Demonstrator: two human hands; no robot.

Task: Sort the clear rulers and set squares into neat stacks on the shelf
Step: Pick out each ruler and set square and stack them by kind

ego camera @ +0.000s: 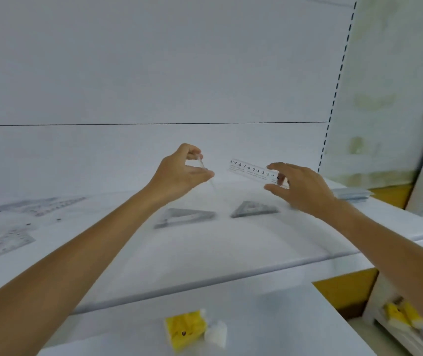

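Right hand (pixel 305 188) pinches a ruler (pixel 249 169); left hand (pixel 179 173), seemingly, a clear strip (pixel 212 183).

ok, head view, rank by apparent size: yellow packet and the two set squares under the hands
1. yellow packet, nearest the camera so inflated
2. left set square
3. right set square, slightly smaller

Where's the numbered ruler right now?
Head view, right of centre: the right hand pinches the numbered ruler by its zero end, in the air above the right set square stack.
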